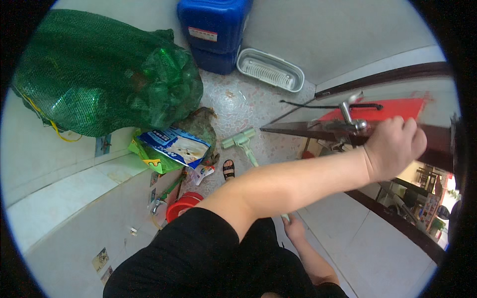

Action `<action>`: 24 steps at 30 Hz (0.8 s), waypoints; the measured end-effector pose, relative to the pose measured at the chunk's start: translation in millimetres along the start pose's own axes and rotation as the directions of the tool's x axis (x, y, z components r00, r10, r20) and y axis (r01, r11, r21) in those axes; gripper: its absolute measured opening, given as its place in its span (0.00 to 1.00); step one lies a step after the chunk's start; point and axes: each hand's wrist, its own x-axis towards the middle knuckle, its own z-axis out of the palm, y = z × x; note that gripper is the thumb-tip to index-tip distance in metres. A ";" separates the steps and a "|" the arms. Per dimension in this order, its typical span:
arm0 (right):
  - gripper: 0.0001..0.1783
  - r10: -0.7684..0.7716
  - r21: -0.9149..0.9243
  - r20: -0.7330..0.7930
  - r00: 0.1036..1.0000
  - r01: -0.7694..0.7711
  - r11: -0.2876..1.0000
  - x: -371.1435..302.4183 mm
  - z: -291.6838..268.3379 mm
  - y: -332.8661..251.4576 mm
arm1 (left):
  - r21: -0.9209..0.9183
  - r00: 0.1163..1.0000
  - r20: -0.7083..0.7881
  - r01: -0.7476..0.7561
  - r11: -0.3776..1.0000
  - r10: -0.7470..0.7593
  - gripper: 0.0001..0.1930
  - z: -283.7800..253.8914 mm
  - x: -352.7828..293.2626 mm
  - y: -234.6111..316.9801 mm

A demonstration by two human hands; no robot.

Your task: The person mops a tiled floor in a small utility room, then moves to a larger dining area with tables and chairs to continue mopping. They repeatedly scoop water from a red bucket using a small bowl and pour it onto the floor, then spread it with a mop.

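Note:
My left arm reaches across to the right, and my left hand (396, 149) is closed beside the brown-framed door (432, 131). Whatever its curled fingers hold, if anything, is hidden. The metal door handle (352, 116) is just left of that hand, with a red panel (397, 110) behind it. Lower down, my right hand (294, 229) is wrapped round the handle of a pale green mop (246, 144). The mop's wide bar-shaped head rests on the speckled floor, and my left forearm covers part of its handle.
A bulging green mesh sack (114, 74) fills the upper left. Blue plastic containers (213, 30) and a grey oblong tub (271, 69) stand by the far wall. Plastic bags (174, 148) and a red bucket (184, 204) lie left of my sandalled foot (228, 169).

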 end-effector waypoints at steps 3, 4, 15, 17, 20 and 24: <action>0.21 0.030 0.010 0.017 0.999 -0.030 0.999 32.6 3.1 -25.5 | -0.091 0.999 -0.035 -0.031 0.995 0.027 0.11 14.1 -15.0 21.9; 0.21 0.021 0.033 0.009 1.000 -0.021 0.999 42.8 1.5 -34.7 | -0.120 0.999 -0.039 -0.041 0.992 0.036 0.11 17.9 -17.8 25.5; 0.17 -0.070 0.198 -0.185 0.980 0.107 0.974 174.0 -31.3 -115.5 | -0.257 0.995 -0.090 -0.055 0.965 0.033 0.13 49.9 -34.8 38.9; 0.20 0.020 0.204 -0.192 0.981 0.020 0.979 199.8 -32.6 -123.9 | -0.282 0.996 -0.085 -0.053 0.958 0.030 0.13 50.3 -36.0 43.0; 0.21 0.094 0.227 -0.170 0.981 -0.054 0.972 209.0 -18.7 -115.9 | -0.281 0.996 -0.083 -0.040 0.959 0.017 0.13 49.8 -36.8 47.6; 0.22 0.022 0.322 -0.041 0.999 -0.008 0.947 198.4 45.9 -75.3 | -0.291 0.998 -0.041 -0.066 0.955 0.057 0.13 44.0 -36.9 33.9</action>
